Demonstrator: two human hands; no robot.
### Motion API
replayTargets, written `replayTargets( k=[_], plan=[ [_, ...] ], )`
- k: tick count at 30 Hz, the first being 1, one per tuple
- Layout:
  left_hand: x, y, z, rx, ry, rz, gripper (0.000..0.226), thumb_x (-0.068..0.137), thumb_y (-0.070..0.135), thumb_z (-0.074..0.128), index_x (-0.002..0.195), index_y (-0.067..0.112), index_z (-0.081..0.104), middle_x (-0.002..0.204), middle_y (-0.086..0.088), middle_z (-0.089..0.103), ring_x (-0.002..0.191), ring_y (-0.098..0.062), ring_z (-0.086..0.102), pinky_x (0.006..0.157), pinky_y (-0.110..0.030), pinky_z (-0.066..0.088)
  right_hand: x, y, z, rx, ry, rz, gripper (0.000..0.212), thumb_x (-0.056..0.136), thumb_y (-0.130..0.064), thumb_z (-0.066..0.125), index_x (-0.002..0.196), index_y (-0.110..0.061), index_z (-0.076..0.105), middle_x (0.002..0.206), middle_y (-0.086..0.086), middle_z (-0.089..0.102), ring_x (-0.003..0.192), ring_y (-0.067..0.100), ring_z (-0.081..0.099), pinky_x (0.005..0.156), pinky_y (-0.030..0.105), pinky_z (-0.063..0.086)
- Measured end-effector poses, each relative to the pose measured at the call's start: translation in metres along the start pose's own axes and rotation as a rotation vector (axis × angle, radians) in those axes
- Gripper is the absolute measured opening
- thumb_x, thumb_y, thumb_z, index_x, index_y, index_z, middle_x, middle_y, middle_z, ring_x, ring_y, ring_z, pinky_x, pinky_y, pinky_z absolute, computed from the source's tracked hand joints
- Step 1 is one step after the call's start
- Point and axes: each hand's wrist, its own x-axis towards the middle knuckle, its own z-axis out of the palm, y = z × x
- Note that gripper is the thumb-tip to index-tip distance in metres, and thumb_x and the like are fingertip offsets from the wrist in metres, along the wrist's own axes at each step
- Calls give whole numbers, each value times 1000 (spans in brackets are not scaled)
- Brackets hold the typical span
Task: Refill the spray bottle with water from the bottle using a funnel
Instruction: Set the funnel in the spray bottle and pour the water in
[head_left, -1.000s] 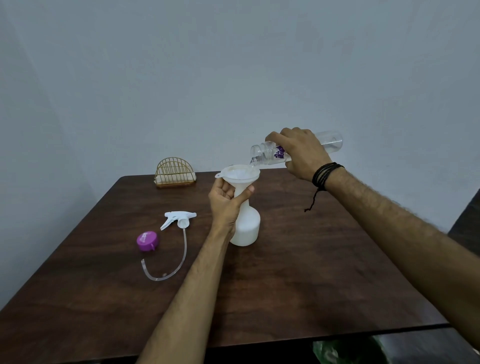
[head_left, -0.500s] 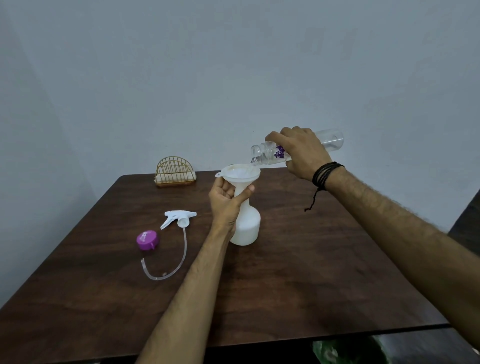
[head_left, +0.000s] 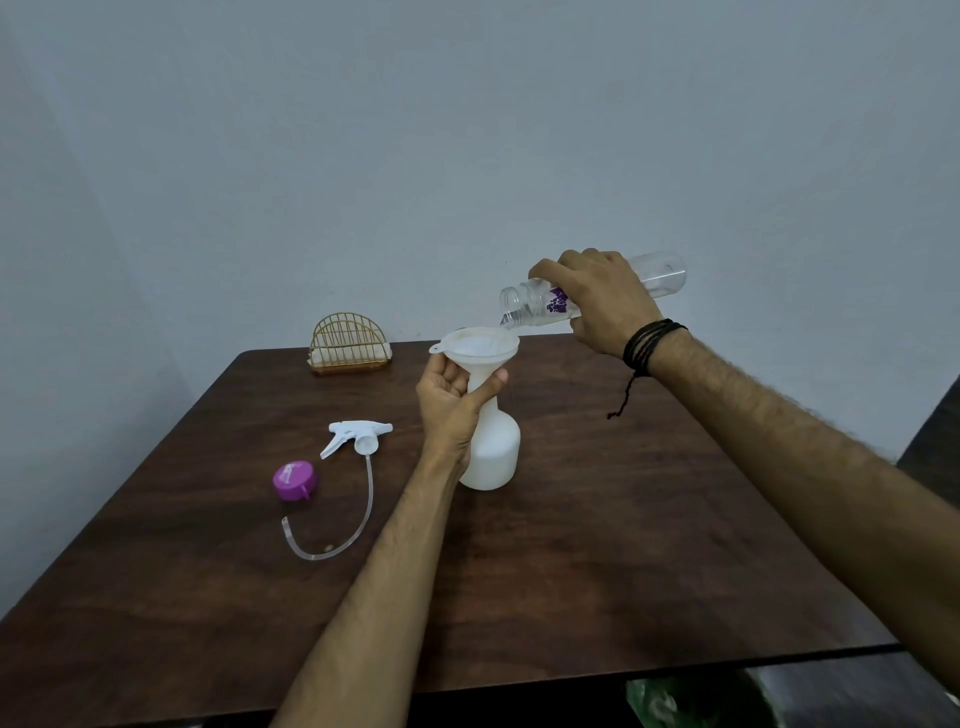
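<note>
A white spray bottle (head_left: 493, 452) stands upright on the brown table (head_left: 623, 545), with a white funnel (head_left: 478, 345) seated in its neck. My left hand (head_left: 452, 402) is closed around the neck just under the funnel. My right hand (head_left: 597, 304) grips a clear water bottle (head_left: 524, 306) with a purple label, tipped almost level. Its open mouth hangs just above the funnel's right rim, and water sits in the funnel. The spray head (head_left: 358, 436) with its clear tube lies on the table to the left.
A purple bottle cap (head_left: 295, 480) lies left of the spray head's tube. A gold wire holder (head_left: 349, 340) stands at the table's far edge by the wall. Something green (head_left: 691, 701) shows below the table's near right edge.
</note>
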Motion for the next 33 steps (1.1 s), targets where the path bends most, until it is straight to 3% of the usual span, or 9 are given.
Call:
replayTargets(
  k=[26,33],
  plan=[
    [0,-1,-1,4,2,-7,69,74,-14,79,136,0,53,131,-11,66,118,-19,66,98,-34,55,5,-1,-4,-42,35,-52,59,64,12,63,115,-16,60,88,6,59,77,30,54,76,41,40],
    [1,0,-1,-8,-1,-9,68,73,-16,78,135,-1,53,129,-11,67,117,-20,67,93,-29,56,7,-1,-3,-50,37,-59,61,62,13,61,114,-17,60,87,6,59,75,30,54,76,44,45]
  ],
)
